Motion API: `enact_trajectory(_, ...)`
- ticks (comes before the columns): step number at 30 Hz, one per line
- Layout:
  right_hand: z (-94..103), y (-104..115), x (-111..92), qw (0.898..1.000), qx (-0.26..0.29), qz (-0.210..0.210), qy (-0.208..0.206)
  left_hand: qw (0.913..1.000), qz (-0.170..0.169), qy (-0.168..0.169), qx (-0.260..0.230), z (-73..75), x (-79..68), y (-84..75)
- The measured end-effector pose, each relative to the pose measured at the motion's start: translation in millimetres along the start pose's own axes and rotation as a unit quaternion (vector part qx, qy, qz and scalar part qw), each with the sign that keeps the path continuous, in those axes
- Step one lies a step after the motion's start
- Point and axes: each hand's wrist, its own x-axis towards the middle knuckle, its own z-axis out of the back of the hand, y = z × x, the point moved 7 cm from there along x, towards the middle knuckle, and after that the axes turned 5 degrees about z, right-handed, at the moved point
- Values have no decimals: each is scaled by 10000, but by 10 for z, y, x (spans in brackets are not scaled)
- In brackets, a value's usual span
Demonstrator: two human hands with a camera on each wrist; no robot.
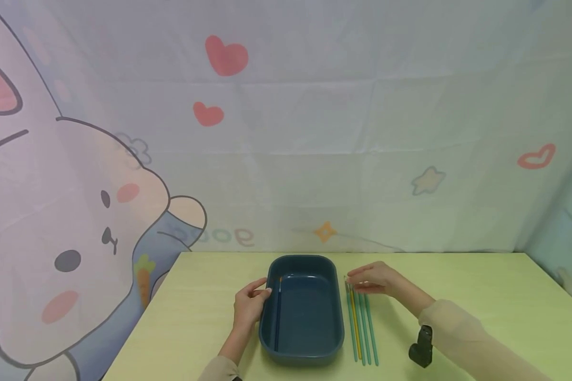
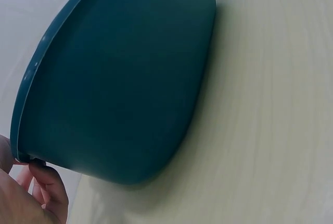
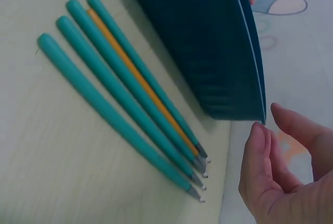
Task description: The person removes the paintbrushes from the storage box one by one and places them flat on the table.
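Here, from the head camera, a dark teal oblong plastic tub (image 1: 301,309) sits on a pale yellow-green table (image 1: 481,296). One thin brush with a blue handle (image 1: 278,312) lies inside the tub along its left wall. The left hand (image 1: 250,305) rests against the tub's left rim, fingers loosely bent at the edge. Just right of the tub lies a row of slim brushes, four teal ones (image 1: 368,330) and one yellow (image 1: 356,328), side by side on the table. The right hand (image 1: 373,279) hovers at their far tips, fingers relaxed and slightly apart, holding nothing. A small black device (image 1: 421,346) is strapped near the right sleeve.

From the left wrist, the tub's (image 2: 119,78) outer wall fills the view; the fingertips (image 2: 49,182) curl just under its rim at the lower left.

From the right wrist, the five brushes (image 3: 122,91) lie close together beside the tub (image 3: 208,41), metal tips toward the hand (image 3: 286,177), whose fingers are gently curved and narrow, with nothing between them
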Motion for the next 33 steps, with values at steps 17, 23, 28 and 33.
enact_trajectory(17,-337,243,107,9997,20,242,32,10000,-56,24,-78,6,-14,-9)
enact_trajectory(23,-434,304,162,9992,226,331,78,9999,-100,-16,-37,7,-7,-10)
enact_trajectory(28,-524,342,222,9990,218,376,115,9999,-96,-73,1,11,0,-20)
enact_trajectory(33,-597,359,270,9994,127,318,74,9999,-78,-77,-10,1,1,-15)
